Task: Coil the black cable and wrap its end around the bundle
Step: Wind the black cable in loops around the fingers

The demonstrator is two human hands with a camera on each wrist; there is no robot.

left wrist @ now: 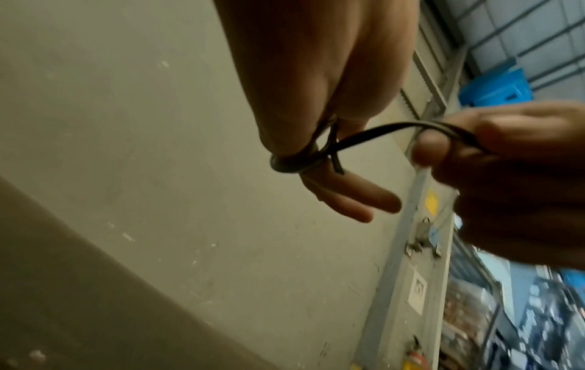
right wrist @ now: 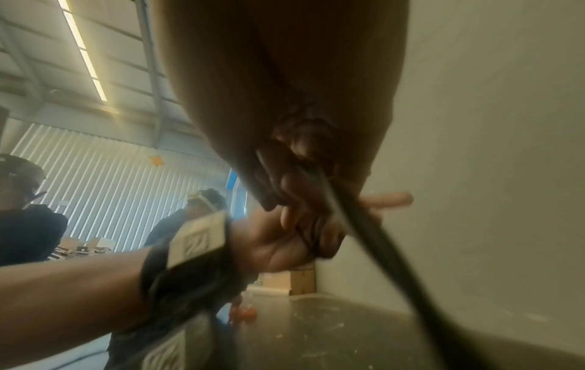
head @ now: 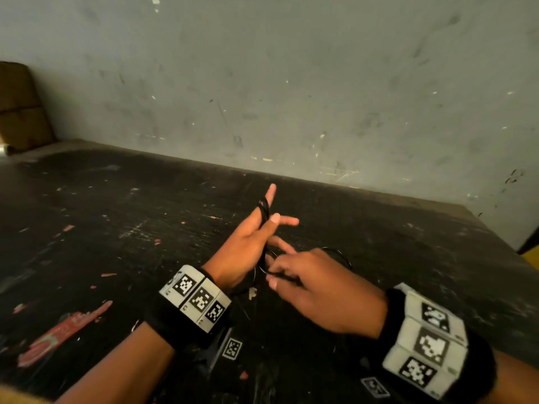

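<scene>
Thin glossy black cable [left wrist: 294, 164] loops the left hand [head: 245, 249] fingers, thumb apparently pressing; right hand [head: 318, 290] pinches its strand.

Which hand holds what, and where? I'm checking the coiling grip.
The thin black cable is looped around the left hand's fingers; the right hand pinches the free run just beyond the loops.
</scene>
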